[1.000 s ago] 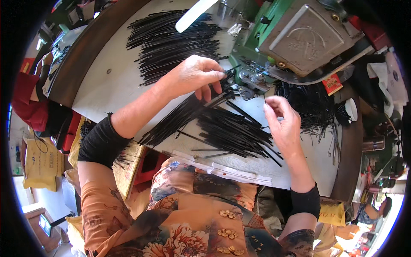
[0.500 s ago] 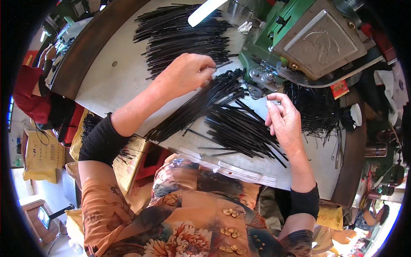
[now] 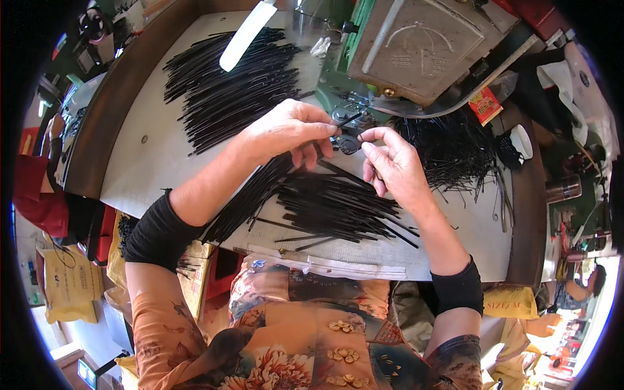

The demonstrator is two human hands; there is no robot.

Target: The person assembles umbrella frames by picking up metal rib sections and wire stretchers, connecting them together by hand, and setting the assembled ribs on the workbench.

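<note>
Right hand [image 3: 398,162] has come nearer the left hand [image 3: 294,125], whose grip clamps a black rod [image 3: 351,119] at upper centre; whether the right grip holds anything, I cannot tell. It looks light, stiff, best pinched near an end.

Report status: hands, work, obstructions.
Left hand pinching a black rod near the green-and-grey machine. Right hand close by, hold unclear. Rod pile nearer the body, possible clutter.

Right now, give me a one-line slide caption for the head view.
Left hand pinching a thin black rod, right hand close by, near a green-and-grey machine.
</note>
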